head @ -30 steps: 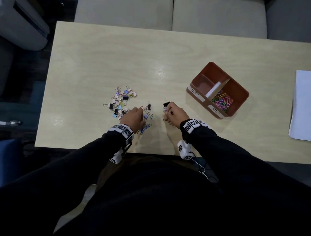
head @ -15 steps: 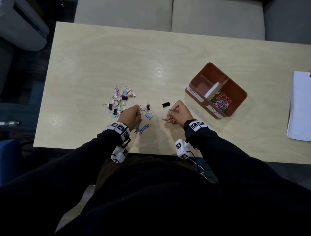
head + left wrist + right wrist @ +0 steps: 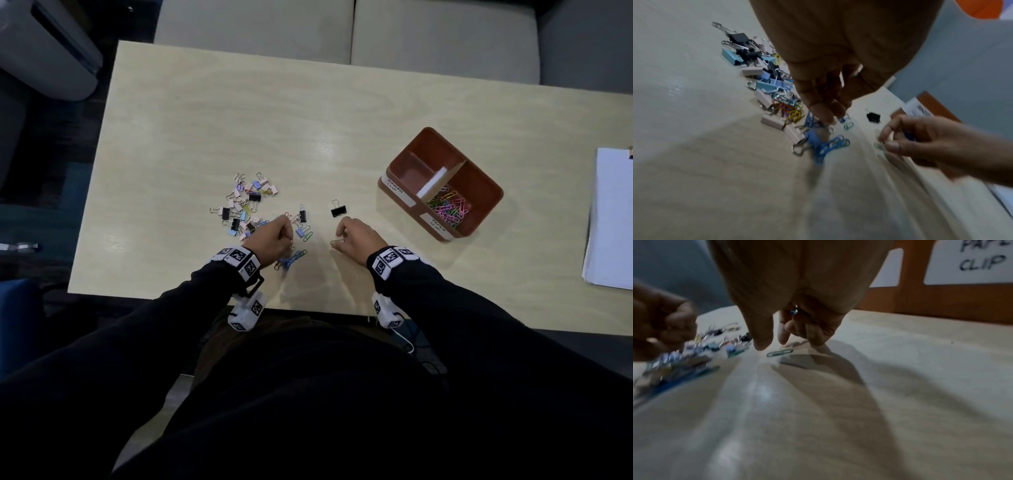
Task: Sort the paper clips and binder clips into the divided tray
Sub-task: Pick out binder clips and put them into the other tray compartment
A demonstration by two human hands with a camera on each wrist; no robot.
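Note:
A mixed pile of binder clips and coloured paper clips (image 3: 246, 209) lies left of centre on the table. My left hand (image 3: 286, 236) is curled at the pile's near right edge, fingertips (image 3: 828, 116) pinched together on blue paper clips (image 3: 830, 145). My right hand (image 3: 340, 233) keeps a blue paper clip (image 3: 794, 311) in its curled fingers. Its thumb and forefinger point down at a green paper clip (image 3: 780, 352) on the table. A black binder clip (image 3: 338, 210) lies just beyond that hand. The brown divided tray (image 3: 479, 178) holds paper clips (image 3: 448, 209) in its near compartment.
A stack of white paper (image 3: 613, 219) lies at the table's right edge. The tray's far compartment, labelled binder clip, shows a white card (image 3: 433, 183). Grey seat cushions (image 3: 342, 31) stand beyond the table (image 3: 308, 113).
My right hand has let go of the black binder clip and drawn back toward me over a loose paper clip. The left hand stayed at the pile's edge.

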